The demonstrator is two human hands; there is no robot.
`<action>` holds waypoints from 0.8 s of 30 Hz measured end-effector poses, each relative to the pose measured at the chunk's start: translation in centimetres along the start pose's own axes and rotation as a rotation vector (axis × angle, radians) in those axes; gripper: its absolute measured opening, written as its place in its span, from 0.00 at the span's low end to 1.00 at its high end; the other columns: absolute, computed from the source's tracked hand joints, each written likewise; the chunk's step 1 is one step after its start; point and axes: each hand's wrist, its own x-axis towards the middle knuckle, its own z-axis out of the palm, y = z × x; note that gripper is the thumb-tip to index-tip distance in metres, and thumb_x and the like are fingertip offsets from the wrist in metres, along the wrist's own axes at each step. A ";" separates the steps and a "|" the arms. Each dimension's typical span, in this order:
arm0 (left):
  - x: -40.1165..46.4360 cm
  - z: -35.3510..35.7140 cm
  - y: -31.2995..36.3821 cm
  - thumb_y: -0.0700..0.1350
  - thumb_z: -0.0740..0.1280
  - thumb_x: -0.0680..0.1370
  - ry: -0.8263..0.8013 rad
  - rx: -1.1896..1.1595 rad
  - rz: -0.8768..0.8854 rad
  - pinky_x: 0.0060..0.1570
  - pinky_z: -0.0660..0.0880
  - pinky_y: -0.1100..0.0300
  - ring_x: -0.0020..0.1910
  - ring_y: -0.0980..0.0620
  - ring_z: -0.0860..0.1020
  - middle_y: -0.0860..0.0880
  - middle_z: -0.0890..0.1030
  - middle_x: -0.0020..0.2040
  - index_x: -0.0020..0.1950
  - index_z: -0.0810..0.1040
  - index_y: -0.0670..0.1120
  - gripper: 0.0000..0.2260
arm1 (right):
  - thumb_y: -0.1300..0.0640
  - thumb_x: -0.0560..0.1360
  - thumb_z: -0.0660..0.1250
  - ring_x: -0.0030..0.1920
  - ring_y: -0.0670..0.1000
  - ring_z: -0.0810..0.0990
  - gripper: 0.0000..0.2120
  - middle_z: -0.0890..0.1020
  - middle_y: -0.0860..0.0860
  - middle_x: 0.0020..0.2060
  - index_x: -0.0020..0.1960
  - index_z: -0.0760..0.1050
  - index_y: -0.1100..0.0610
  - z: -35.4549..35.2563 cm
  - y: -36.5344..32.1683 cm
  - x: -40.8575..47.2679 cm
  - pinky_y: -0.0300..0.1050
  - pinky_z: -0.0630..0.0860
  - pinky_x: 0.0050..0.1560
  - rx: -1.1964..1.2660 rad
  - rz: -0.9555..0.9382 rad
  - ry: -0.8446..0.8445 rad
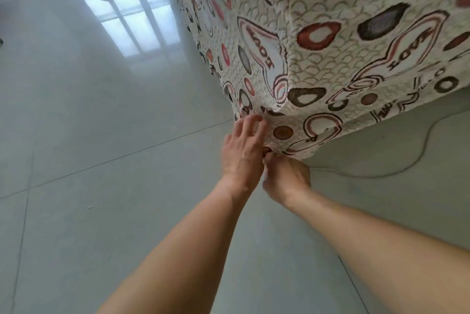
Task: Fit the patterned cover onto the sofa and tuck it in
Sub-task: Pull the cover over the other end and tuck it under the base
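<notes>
Seen from above, a patterned cover, cream with red, brown and grey rings, is draped over the sofa so fully that no upholstery shows; it fills the upper right of the view and comes down to one low corner near the floor. Both bare hands meet at that corner. The left hand lies with fingers spread and fairly straight against the gathered fabric, steadying it. The right hand is curled, its fingertips pinching the hem just beneath the corner (exactly how much cloth it holds is hidden behind the left hand). The step in hand looks like seating the corner and tucking the loose hem under. To do it well, the spread hand should hold the corner seam in place while the pinching hand draws the slack down and under evenly, so the puckers above the corner flatten rather than twist. The hem along the right side hangs free just above the pale tiled floor, so there is room to reach beneath. A thin cable loops on the tiles just right of the hands and could snag; the floor to the left lies open.
</notes>
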 end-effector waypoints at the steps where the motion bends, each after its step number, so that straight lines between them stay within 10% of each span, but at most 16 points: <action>1: -0.2 -0.4 0.1 0.44 0.64 0.72 -0.027 0.139 0.089 0.61 0.70 0.50 0.67 0.44 0.68 0.47 0.71 0.69 0.67 0.73 0.50 0.22 | 0.59 0.75 0.60 0.56 0.55 0.80 0.15 0.81 0.51 0.55 0.59 0.74 0.51 0.3 0.0 -0.1 0.44 0.75 0.48 -0.047 -0.030 -0.031; 5: -0.8 0.6 -0.9 0.45 0.46 0.74 -0.282 0.385 0.306 0.74 0.55 0.54 0.77 0.47 0.55 0.53 0.67 0.73 0.68 0.73 0.49 0.27 | 0.59 0.74 0.63 0.54 0.55 0.80 0.13 0.81 0.53 0.52 0.57 0.76 0.55 1.3 0.8 1.2 0.45 0.75 0.49 -0.169 -0.095 -0.166; 8: -1.5 2.8 -2.0 0.43 0.50 0.75 -0.318 0.447 0.267 0.71 0.61 0.56 0.75 0.48 0.60 0.56 0.74 0.67 0.60 0.80 0.50 0.22 | 0.60 0.75 0.63 0.56 0.55 0.79 0.12 0.81 0.53 0.53 0.58 0.75 0.56 3.1 0.8 2.4 0.45 0.75 0.51 -0.229 -0.101 -0.264; 18: -1.7 1.9 -3.0 0.43 0.50 0.82 -0.513 0.503 0.216 0.73 0.34 0.51 0.76 0.51 0.34 0.57 0.45 0.79 0.79 0.48 0.51 0.25 | 0.58 0.77 0.60 0.51 0.58 0.78 0.03 0.74 0.52 0.42 0.44 0.68 0.52 3.4 2.5 4.5 0.44 0.69 0.43 -0.029 -0.096 -0.254; 24: -3.2 -2.0 -0.3 0.40 0.53 0.80 -0.569 0.403 -0.034 0.75 0.41 0.46 0.77 0.50 0.36 0.53 0.43 0.79 0.79 0.48 0.51 0.29 | 0.46 0.81 0.55 0.57 0.57 0.75 0.14 0.74 0.54 0.57 0.60 0.66 0.54 0.0 3.4 0.8 0.49 0.67 0.46 0.000 -0.095 -0.229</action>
